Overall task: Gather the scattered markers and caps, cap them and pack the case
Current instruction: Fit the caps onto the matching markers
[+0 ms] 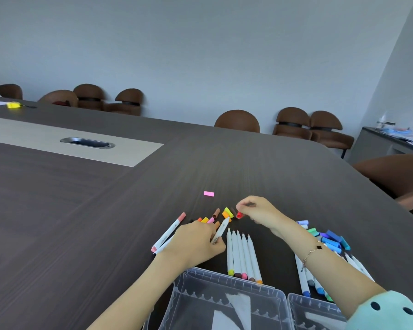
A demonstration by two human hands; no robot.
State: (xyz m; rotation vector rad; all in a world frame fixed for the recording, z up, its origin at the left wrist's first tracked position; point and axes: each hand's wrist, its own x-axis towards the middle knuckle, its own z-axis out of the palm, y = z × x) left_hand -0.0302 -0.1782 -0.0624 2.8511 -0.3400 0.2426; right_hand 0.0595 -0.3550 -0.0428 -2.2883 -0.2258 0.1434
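Note:
My left hand (196, 241) grips a white uncapped marker (221, 231) that points up toward a heap of loose warm-coloured caps (221, 216). My right hand (255, 211) hovers just right of that heap, thumb and fingers pinched at a small cap beside a red cap (239, 215); which cap it pinches is unclear. Several uncapped white markers (242, 256) lie in a row between my hands. A capped pink marker (168, 232) lies to the left. The clear plastic case (224, 303) stands open at the near edge.
A lone pink cap (209, 193) lies farther out on the dark table (81, 210). Blue, green and purple caps (329, 238) and more markers (312, 279) sit under my right forearm. Brown chairs (237, 121) ring the table.

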